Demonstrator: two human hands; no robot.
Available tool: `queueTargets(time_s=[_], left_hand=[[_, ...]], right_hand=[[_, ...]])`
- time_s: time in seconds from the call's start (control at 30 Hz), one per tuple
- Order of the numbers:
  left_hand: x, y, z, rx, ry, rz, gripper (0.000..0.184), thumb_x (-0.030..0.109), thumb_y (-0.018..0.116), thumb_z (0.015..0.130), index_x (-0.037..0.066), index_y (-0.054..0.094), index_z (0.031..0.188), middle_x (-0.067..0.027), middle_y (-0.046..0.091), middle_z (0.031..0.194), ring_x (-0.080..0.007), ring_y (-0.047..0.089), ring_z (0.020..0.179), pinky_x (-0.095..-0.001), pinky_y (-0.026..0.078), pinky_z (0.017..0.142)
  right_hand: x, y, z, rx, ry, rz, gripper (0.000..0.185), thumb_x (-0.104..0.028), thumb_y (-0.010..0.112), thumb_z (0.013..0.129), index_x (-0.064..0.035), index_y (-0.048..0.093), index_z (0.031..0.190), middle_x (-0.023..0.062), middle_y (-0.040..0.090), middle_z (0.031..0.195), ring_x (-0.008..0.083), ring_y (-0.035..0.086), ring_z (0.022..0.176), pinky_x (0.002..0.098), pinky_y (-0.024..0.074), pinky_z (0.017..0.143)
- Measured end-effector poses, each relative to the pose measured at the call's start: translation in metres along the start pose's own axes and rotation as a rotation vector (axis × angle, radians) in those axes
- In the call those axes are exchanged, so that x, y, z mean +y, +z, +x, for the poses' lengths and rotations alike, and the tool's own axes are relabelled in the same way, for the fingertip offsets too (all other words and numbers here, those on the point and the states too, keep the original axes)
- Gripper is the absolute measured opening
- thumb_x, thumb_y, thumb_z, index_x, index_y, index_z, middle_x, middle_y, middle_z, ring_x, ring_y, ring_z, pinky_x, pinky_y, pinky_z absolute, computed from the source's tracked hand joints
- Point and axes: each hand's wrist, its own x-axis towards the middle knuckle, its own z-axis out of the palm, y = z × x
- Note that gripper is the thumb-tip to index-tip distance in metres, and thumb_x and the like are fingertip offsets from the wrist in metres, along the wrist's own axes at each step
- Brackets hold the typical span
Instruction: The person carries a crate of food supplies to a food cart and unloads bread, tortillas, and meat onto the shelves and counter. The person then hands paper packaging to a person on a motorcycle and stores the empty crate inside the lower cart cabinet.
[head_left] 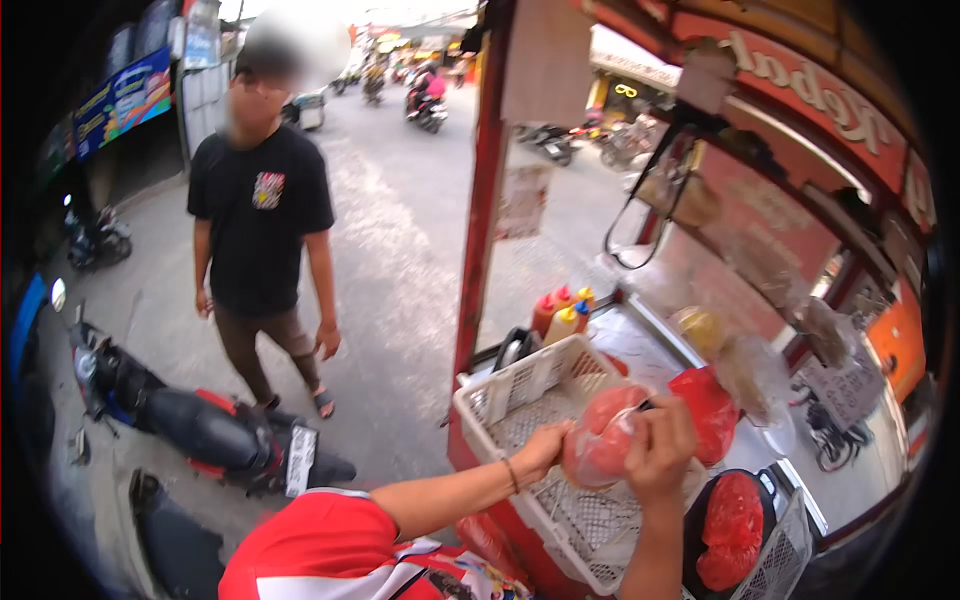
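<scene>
Both my hands are raised over a white plastic crate [485, 428] at the edge of the stall. Between them is a clear plastic bag [603, 432] with reddish-pink contents, which I cannot identify. My left hand [541, 449] is closed on the bag's left side. At its right side my right hand [662, 445] has its fingers curled around the plastic. A small dark piece shows by the right fingertips, too unclear to name. Just beyond the right hand lies a red plastic bag [712, 418].
Several squeeze bottles [562, 318] stand behind the crate. A red bundle in plastic [730, 528] sits at lower right. The stall's red post [477, 220] rises ahead. A person in a black T-shirt [262, 225] stands left, near a parked motorbike [195, 425].
</scene>
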Motion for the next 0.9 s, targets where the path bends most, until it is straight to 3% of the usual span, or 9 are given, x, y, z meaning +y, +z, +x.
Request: queueTargets(time_s=[0.13, 0.27, 0.37, 0.47, 0.57, 0.77, 0.9], left_hand=[[0.007, 0.015, -0.002, -0.060, 0.063, -0.104, 0.033, 0.031, 0.055, 0.100, 0.003, 0.071, 0.100, -0.0090, 0.072, 0.095, -0.0192, 0.068, 0.079, -0.0333, 0.055, 0.070], [0.000, 0.009, -0.002, -0.088, 0.065, -0.125, 0.033, 0.031, 0.054, 0.100, 0.003, 0.070, 0.106, -0.0080, 0.071, 0.101, -0.0189, 0.068, 0.084, -0.0338, 0.055, 0.072], [0.030, 0.007, -0.012, -0.089, -0.034, -0.103, 0.035, 0.032, 0.049, 0.104, 0.003, 0.068, 0.110, -0.0068, 0.071, 0.101, -0.0176, 0.068, 0.085, -0.0352, 0.055, 0.075], [0.053, 0.017, -0.035, -0.062, 0.059, -0.022, 0.038, 0.032, 0.044, 0.107, 0.002, 0.068, 0.110, -0.0067, 0.071, 0.100, -0.0168, 0.067, 0.084, -0.0355, 0.055, 0.076], [0.032, 0.009, -0.020, -0.073, 0.075, -0.017, 0.040, 0.033, 0.043, 0.108, 0.002, 0.067, 0.110, -0.0067, 0.071, 0.100, -0.0162, 0.066, 0.084, -0.0350, 0.054, 0.076], [0.026, 0.021, -0.031, -0.015, 0.048, -0.031, 0.038, 0.030, 0.047, 0.106, 0.000, 0.069, 0.106, -0.0077, 0.071, 0.096, -0.0162, 0.066, 0.085, -0.0333, 0.053, 0.079], [0.043, 0.026, -0.041, 0.019, 0.040, -0.122, 0.033, 0.030, 0.050, 0.105, 0.003, 0.067, 0.108, -0.0077, 0.071, 0.102, -0.0168, 0.067, 0.090, -0.0320, 0.053, 0.084]], right_hand=[[-0.019, -0.001, 0.011, -0.010, -0.181, 0.028, 0.011, -0.003, 0.070, 0.078, -0.0030, 0.059, 0.081, 0.0157, 0.061, 0.091, 0.0348, 0.061, 0.078, 0.0432, 0.0501, 0.068], [-0.025, -0.002, 0.008, -0.043, -0.214, 0.007, 0.012, -0.005, 0.070, 0.080, -0.0023, 0.058, 0.082, 0.0156, 0.060, 0.090, 0.0350, 0.061, 0.077, 0.0426, 0.0502, 0.067], [-0.012, -0.008, 0.001, -0.025, -0.126, 0.014, 0.011, -0.005, 0.069, 0.082, -0.0017, 0.058, 0.083, 0.0161, 0.061, 0.092, 0.0354, 0.061, 0.079, 0.0432, 0.0506, 0.069], [-0.005, -0.014, 0.003, 0.011, -0.074, 0.033, 0.011, -0.005, 0.068, 0.085, -0.0008, 0.057, 0.083, 0.0166, 0.062, 0.094, 0.0356, 0.062, 0.079, 0.0432, 0.0504, 0.069], [-0.007, -0.016, 0.007, 0.003, -0.068, 0.060, 0.013, -0.005, 0.067, 0.086, 0.0000, 0.056, 0.083, 0.0163, 0.062, 0.093, 0.0347, 0.061, 0.079, 0.0420, 0.0498, 0.068], [-0.010, -0.016, 0.009, 0.006, 0.016, 0.049, 0.013, -0.004, 0.064, 0.088, 0.0007, 0.054, 0.083, 0.0160, 0.059, 0.089, 0.0336, 0.058, 0.075, 0.0402, 0.0470, 0.065], [0.015, -0.018, 0.011, 0.212, 0.226, -0.048, 0.013, -0.003, 0.061, 0.091, 0.0013, 0.051, 0.083, 0.0152, 0.055, 0.085, 0.0331, 0.056, 0.075, 0.0384, 0.0450, 0.068]])
